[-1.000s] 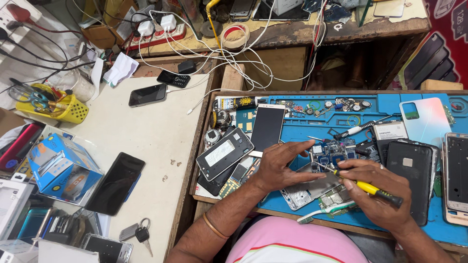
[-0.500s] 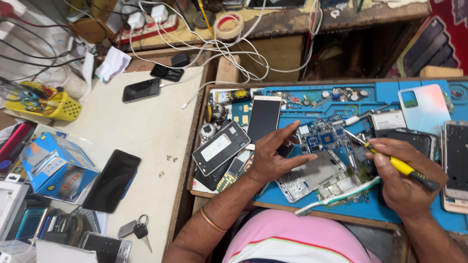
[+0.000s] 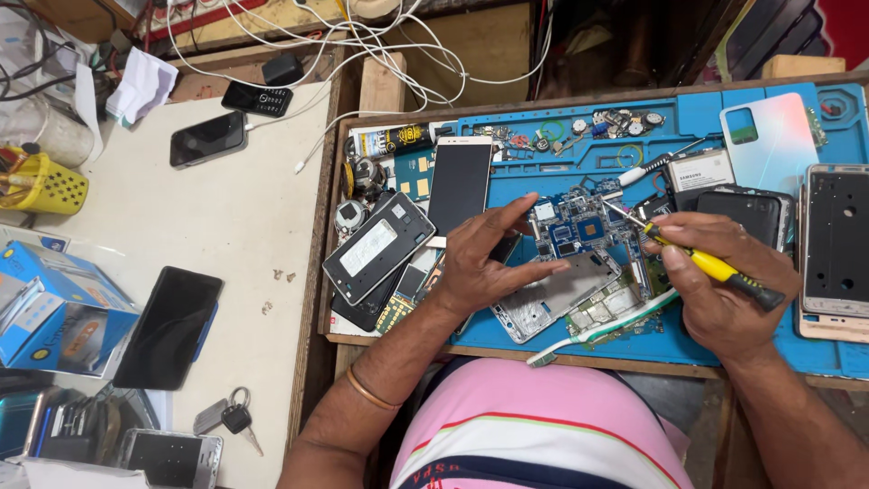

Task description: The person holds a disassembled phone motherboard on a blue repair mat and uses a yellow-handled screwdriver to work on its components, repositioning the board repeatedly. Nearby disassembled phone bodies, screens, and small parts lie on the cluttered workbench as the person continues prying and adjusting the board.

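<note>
An opened phone (image 3: 579, 272) with its blue circuit board (image 3: 579, 226) and metal frame lies on the blue work mat (image 3: 688, 344). My left hand (image 3: 484, 263) rests on the phone's left side, fingers spread, pressing it down. My right hand (image 3: 720, 281) grips a yellow-handled screwdriver (image 3: 706, 263) whose thin tip touches the circuit board near its upper right. A white toothbrush (image 3: 597, 330) lies along the phone's lower edge.
Several phones, screens and back covers lie about the mat, with small parts along its far edge. To the left, a pale table (image 3: 226, 226) holds black phones, a blue box (image 3: 54, 308), a yellow basket (image 3: 41, 181), keys (image 3: 231, 418) and white cables.
The view has shifted so the work sits higher and nearer. The screwdriver tip moved from the phone's lower part up to the circuit board. My left hand stays on the phone.
</note>
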Tool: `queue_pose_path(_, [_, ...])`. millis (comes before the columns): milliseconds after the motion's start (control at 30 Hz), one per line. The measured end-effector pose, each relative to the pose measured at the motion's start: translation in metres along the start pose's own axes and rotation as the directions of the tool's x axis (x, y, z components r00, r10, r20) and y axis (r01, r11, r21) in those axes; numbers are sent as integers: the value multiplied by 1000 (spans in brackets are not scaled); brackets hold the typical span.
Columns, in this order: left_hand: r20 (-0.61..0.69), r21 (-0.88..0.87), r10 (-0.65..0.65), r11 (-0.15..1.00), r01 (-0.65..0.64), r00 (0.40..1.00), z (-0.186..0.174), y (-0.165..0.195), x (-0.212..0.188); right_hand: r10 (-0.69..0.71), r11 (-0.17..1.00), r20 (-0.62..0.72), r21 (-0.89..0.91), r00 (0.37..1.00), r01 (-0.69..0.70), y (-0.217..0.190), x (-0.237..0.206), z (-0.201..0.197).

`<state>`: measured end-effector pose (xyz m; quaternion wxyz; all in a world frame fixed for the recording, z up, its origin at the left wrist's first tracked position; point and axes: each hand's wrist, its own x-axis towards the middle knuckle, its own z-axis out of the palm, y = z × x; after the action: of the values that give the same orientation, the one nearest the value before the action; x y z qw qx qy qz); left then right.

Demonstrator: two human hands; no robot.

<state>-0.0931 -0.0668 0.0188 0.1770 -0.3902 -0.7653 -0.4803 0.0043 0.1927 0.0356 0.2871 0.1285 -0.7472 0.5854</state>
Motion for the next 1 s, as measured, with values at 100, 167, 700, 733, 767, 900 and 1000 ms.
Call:
queue_pose_path(100, [5, -2, -19, 1000, 19, 1000, -1, -2, -1, 19, 994, -57, -111, 998, -25, 6, 0, -2])
queue_pose_path(167, [-4, -22, -51, 998, 51, 999, -1, -4, -2, 37, 993, -134, -104, 990, -52, 10, 0, -4])
queue_pose_path(700, [152, -33, -32, 999, 37, 988, 2, 3, 2, 433, 901, 20, -23, 901, -433, 7, 5, 5])
queue_pose_path(733, [154, -35, -39, 998, 45, 987, 2, 3, 2, 467, 884, 19, 13, 884, -467, 7, 6, 5])
queue_pose_path(767, [155, -44, -41, 998, 49, 987, 3, 3, 3, 464, 886, 22, 17, 886, -464, 7, 6, 5])
queue_pose_path(900, [152, -42, -46, 998, 53, 987, 4, 3, 4, 424, 906, 27, -4, 905, -424, 6, 7, 5])
queue_pose_path(1000, [155, -27, -44, 998, 49, 987, 4, 4, 4, 336, 939, 29, -83, 941, -333, 7, 8, 5])
